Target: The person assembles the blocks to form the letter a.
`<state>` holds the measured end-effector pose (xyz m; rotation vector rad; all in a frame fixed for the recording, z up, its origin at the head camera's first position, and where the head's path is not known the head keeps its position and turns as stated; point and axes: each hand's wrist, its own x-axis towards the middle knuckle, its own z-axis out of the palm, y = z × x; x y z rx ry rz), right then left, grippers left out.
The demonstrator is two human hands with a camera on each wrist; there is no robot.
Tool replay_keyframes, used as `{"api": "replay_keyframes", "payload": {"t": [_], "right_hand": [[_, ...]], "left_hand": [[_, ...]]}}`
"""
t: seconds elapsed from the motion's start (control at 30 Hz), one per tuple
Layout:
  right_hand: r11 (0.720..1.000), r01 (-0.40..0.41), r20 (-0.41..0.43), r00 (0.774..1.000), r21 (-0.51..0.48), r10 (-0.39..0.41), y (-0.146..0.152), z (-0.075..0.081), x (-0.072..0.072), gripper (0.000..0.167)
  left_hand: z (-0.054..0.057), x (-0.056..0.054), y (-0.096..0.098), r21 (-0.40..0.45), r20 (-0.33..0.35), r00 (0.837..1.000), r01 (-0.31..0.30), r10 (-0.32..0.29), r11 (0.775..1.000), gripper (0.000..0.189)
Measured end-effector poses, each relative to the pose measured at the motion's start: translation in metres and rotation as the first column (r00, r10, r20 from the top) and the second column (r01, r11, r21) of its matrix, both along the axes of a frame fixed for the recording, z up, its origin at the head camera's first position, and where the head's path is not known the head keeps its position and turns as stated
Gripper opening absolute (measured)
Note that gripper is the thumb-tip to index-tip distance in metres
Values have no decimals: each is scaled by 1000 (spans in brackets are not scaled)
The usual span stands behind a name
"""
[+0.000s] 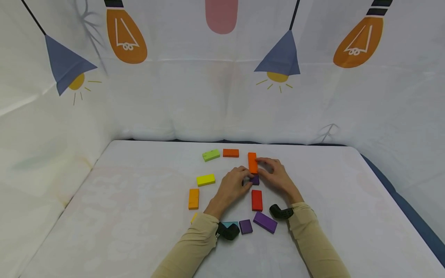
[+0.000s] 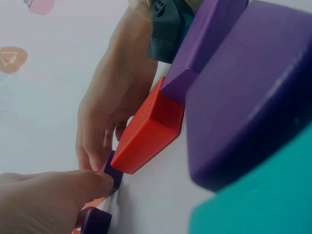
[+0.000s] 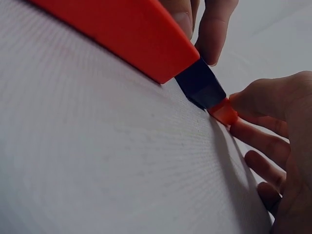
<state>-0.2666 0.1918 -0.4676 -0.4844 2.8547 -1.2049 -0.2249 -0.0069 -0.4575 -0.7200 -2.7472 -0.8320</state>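
Note:
Near the middle of the table, my left hand (image 1: 233,188) holds a small dark purple block (image 1: 255,180) between thumb and fingers. Another dark block (image 2: 96,222) shows below the left thumb in the left wrist view; whether that hand grips it is hidden. My right hand (image 1: 278,179) touches the right side of an upright-lying orange block (image 1: 252,163) with thumb and fingertips. The orange block lies end to end with the purple one, at its far side. On the near side lies a red block (image 1: 257,200), apart from both hands.
Around the hands lie a green block (image 1: 211,155), an orange-red block (image 1: 231,153), yellow (image 1: 206,180) and amber (image 1: 194,199) blocks. Nearer me are a long purple block (image 1: 265,222), a purple square block (image 1: 246,226) and a teal block (image 1: 230,223), partly covered by the left wrist camera.

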Motion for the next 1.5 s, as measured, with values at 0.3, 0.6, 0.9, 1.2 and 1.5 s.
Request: {"api": "replay_keyframes", "payload": {"t": [0.3, 0.6, 0.9, 1.2, 1.5], "right_hand": [[1000, -16, 6, 1000, -2, 16, 0, 0, -1, 43], [1000, -16, 10, 1000, 12, 16, 0, 1, -1, 43], [1000, -29, 17, 999, 3, 29, 0, 4, 0, 44], [1000, -18, 40, 999, -3, 18, 0, 5, 2, 44], [1000, -24, 26, 999, 5, 24, 1, 4, 2, 45]], "left_hand": [[-1, -1, 0, 4, 9, 1000, -12, 12, 1000, 19], [0, -1, 0, -2, 22, 1000, -19, 19, 1000, 20], [0, -2, -1, 0, 24, 999, -24, 24, 1000, 20], [1, -1, 0, 6, 39, 999, -23, 23, 1000, 21], [2, 0, 0, 2, 41, 999, -31, 31, 1000, 21]]}}
